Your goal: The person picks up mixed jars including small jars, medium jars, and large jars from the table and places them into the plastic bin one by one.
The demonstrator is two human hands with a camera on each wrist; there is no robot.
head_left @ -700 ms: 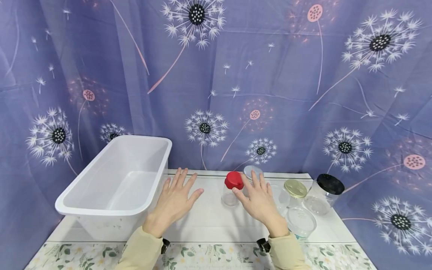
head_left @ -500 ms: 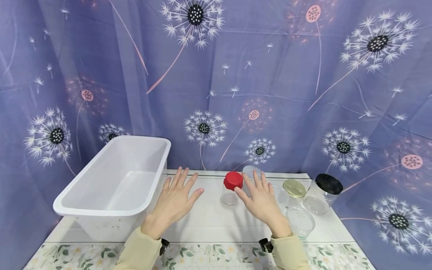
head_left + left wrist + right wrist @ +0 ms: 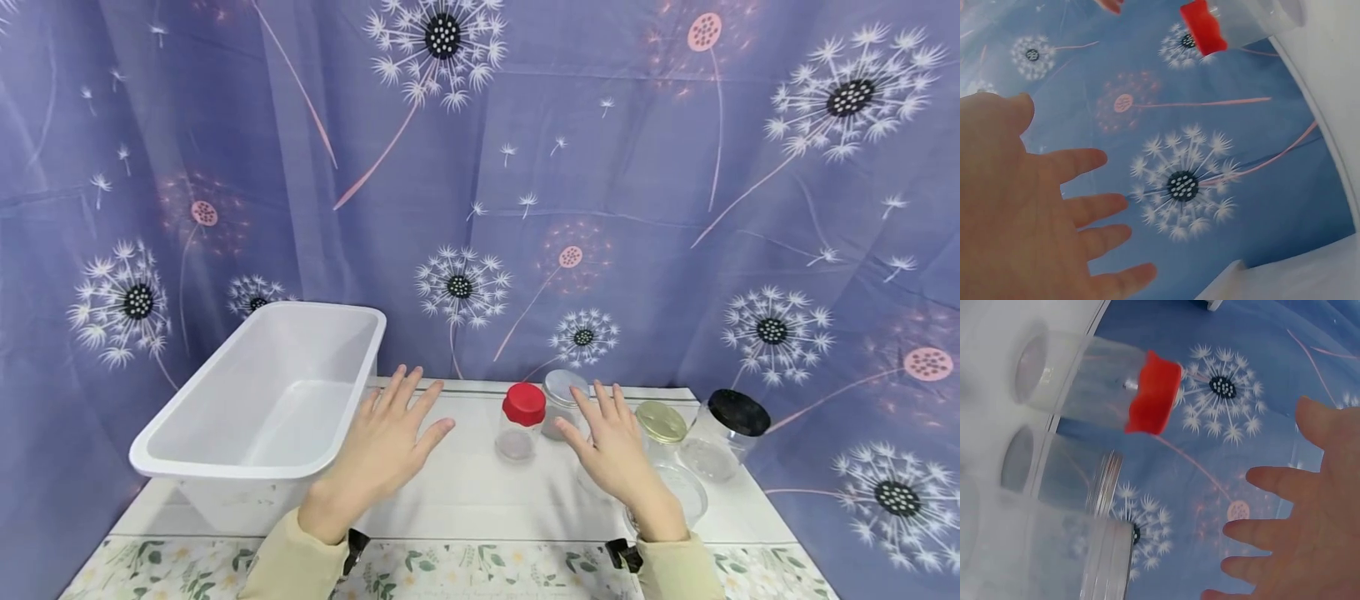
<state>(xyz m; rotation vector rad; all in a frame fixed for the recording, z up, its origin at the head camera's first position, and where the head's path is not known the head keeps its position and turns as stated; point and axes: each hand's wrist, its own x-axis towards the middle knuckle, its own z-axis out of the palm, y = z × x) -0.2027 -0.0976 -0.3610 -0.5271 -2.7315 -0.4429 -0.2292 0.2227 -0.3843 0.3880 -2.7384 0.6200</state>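
Note:
My left hand (image 3: 375, 458) hovers palm down beside the white tub's right wall, its fingers straight and spread, holding nothing. My right hand (image 3: 618, 454) is spread likewise above the jars and holds nothing. Between the hands stands a clear jar with a red lid (image 3: 524, 405), also visible in the right wrist view as a red-lidded jar (image 3: 1100, 384). Just behind it is a jar with a grey-white lid (image 3: 566, 388). A gold-lidded jar (image 3: 662, 422) and a black-lidded jar (image 3: 738, 413) are right of the right hand. A clear-topped jar (image 3: 688, 493) is partly hidden by that hand and wrist.
A deep white plastic tub (image 3: 197, 465) occupies the left side of the white table (image 3: 457, 500). Floral cloth (image 3: 480, 571) covers the front edge. A blue dandelion-print curtain (image 3: 637, 167) hangs close behind and at both sides.
My right hand has shifted right, away from the red-lidded jar, uncovering more of the grey-lidded jar. The left hand is nearly still. The head view has swung slightly.

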